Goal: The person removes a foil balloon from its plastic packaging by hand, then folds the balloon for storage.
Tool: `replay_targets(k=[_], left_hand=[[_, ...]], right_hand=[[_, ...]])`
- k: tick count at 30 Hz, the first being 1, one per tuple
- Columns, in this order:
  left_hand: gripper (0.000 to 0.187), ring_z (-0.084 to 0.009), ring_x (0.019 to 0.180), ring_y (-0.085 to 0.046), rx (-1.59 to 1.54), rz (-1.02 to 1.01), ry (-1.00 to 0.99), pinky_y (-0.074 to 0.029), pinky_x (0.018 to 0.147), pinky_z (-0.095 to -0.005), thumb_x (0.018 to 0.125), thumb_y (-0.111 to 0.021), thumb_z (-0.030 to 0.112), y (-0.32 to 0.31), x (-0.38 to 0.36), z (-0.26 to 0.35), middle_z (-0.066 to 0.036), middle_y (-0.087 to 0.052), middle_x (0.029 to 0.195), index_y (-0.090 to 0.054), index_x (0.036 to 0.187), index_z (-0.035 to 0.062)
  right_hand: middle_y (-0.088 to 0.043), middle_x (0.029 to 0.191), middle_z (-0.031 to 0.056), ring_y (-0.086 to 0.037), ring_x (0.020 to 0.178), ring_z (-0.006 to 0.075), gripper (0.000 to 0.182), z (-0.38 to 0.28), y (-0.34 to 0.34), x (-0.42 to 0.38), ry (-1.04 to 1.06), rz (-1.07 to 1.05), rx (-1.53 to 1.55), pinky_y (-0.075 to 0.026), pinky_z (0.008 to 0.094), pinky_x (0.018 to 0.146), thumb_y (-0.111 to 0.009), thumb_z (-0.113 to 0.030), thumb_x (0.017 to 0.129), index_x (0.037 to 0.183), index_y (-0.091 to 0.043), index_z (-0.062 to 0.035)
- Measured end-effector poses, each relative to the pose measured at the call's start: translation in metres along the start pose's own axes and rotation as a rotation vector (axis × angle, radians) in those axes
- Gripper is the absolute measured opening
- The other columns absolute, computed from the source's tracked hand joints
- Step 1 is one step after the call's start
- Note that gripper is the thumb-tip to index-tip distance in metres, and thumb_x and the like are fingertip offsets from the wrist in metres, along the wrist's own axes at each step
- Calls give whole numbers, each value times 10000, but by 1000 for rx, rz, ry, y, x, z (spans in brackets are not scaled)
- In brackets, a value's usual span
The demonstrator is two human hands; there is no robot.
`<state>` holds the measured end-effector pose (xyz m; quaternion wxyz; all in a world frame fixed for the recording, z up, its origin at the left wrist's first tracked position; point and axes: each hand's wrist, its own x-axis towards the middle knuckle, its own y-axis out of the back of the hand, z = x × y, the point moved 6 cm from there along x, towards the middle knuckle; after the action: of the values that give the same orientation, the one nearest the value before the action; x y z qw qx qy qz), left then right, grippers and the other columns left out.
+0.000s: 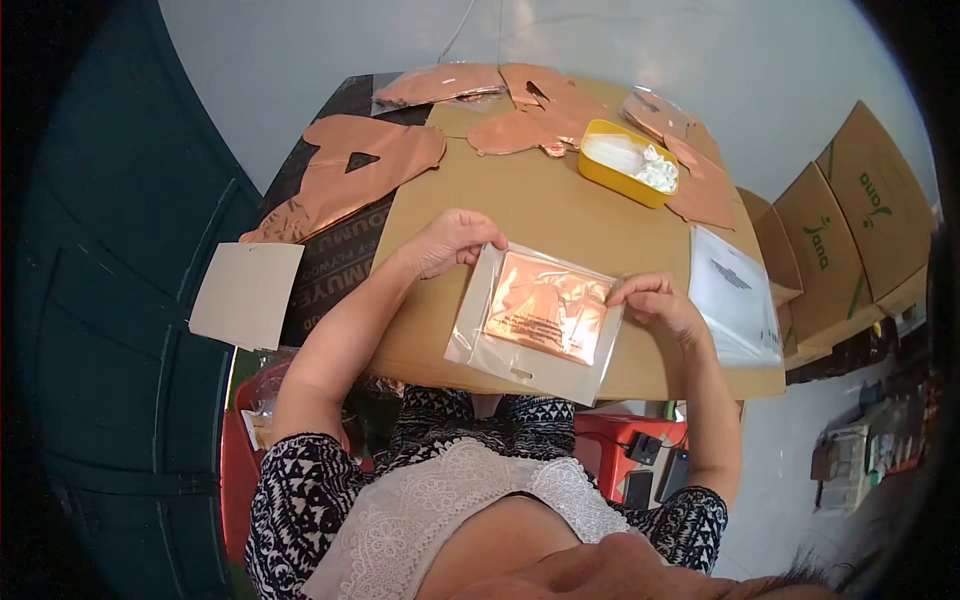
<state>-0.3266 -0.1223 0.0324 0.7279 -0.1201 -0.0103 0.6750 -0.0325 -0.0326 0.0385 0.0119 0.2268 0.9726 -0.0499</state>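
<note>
A clear plastic bag (528, 367) lies tilted at the table's near edge. Inside it are a pale backing card and a folded, shiny copper-coloured piece (550, 300), with small dark print over its lower part. My left hand (455, 243) is closed on the bag's upper left corner, thumb and fingers pinched together. At the upper right edge, my right hand (658, 298) pinches the bag too, its fingers curled. A hang slot shows in the bag's end nearest my body.
Large copper-coloured foil pieces (335, 190) lie along the table's (430, 215) left and far sides. A yellow tub (622, 185) holds white pieces. Clear bags (735, 310) are stacked on the right, pale cards (245, 295) on the left. Cardboard boxes (840, 240) stand beyond the right edge.
</note>
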Motion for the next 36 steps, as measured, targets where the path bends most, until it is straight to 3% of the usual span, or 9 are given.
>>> replay_targets(k=[3, 6, 9, 12, 15, 21, 30, 33, 36], left_hand=[[96, -34, 619, -524, 99, 68, -41, -403, 551, -166, 851, -691, 51, -14, -1, 0, 29, -586, 707, -657, 937, 24], [165, -43, 688, -580, 157, 62, -80, -460, 607, -177, 843, -688, 17, -7, 0, 1, 13, -622, 777, -618, 991, 30], [241, -66, 765, -635, 80, 43, -137, -509, 674, -195, 844, -673, -8, 1, 5, -5, -18, -661, 878, -586, 1065, 28], [312, -92, 818, -661, 33, 36, -141, -528, 723, -204, 848, -655, -24, -2, 3, -3, -48, -679, 953, -544, 1136, 26], [363, -96, 823, -664, 33, 27, -134, -527, 716, -202, 851, -651, -18, -4, 4, -3, -61, -683, 973, -512, 1183, 27], [401, -111, 861, -669, -12, -27, -102, -539, 742, -215, 861, -663, 28, 0, 5, -5, -76, -680, 994, -485, 1220, 18], [508, -75, 856, -650, -78, -114, -76, -544, 751, -220, 888, -654, 94, -24, 0, 10, -24, -655, 1000, -429, 1336, 8], [565, -122, 901, -667, 19, -244, -39, -557, 769, -256, 897, -655, 128, -41, -6, 19, -78, -649, 1084, -394, 1379, -9], [541, -179, 891, -683, 167, -100, -102, -564, 763, -288, 921, -628, 160, -59, -18, 34, -143, -653, 1110, -408, 1378, -31]], right_hand=[[-617, 723, 1, -329, 515, 62, 222, -2, 3, 0, -14, 52, -26, -284, 219, 504, -619, -171, 792, 861, -721, 14], [-615, 685, 19, -344, 477, 65, 250, 6, 18, -3, -62, 81, -15, -279, 218, 458, -620, -223, 831, 728, -679, -3], [-681, 731, 71, -337, 406, 38, 352, 2, 42, -1, -96, 231, -159, -246, 214, 364, -577, -283, 913, 734, -649, 11], [-660, 635, 66, -320, 364, 39, 423, 4, 45, 9, -153, 366, -128, -239, 218, 329, -520, -334, 968, 702, -606, -17], [-627, 587, 53, -342, 360, 47, 384, 2, 26, 15, -264, 392, -193, -252, 217, 334, -568, -346, 968, 714, -594, -59], [-541, 558, -11, -373, 383, 49, 230, 23, 14, 22, -220, 92, -100, -257, 208, 351, -707, -245, 895, 770, -642, -63], [-527, 582, -49, -413, 489, 31, 167, -8, 5, -15, -86, 171, -196, -306, 209, 433, -705, -201, 883, 830, -683, -44], [-522, 597, -55, -417, 513, 28, 132, -55, 8, -53, -8, 297, -476, -306, 210, 449, -681, -162, 875, 843, -697, -35], [-523, 632, -61, -425, 538, 20, 112, -96, 40, -122, 99, 667, -595, -309, 203, 463, -651, -131, 863, 837, -697, -31]])
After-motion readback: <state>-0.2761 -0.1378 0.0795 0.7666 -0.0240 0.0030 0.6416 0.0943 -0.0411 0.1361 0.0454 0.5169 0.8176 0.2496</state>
